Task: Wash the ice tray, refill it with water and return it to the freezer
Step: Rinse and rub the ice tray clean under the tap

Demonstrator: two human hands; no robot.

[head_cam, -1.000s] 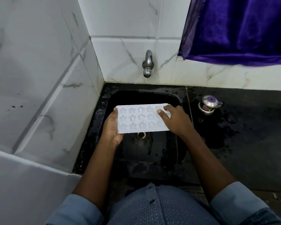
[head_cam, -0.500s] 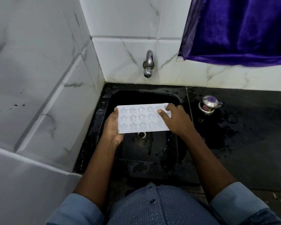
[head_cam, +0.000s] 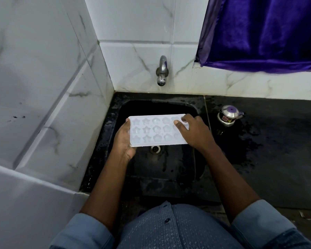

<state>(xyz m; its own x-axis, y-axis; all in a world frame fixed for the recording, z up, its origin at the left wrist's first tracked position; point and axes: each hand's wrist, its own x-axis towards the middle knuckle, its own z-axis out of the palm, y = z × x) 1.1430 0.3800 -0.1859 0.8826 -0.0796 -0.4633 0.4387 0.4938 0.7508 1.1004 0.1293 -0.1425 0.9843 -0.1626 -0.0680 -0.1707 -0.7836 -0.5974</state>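
1. The white ice tray (head_cam: 156,131) hangs above the black sink (head_cam: 171,169), over its drain.
2. Left hand (head_cam: 123,141): fingers grip its left end.
3. Right hand (head_cam: 196,132): fingers grip its right end.

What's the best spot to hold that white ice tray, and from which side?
By its two short ends, one from each side, as the left hand and right hand do now. The ice tray is long, flat and thin, cups facing up over the sink; end grips probably keep it level and leave most cups uncovered.
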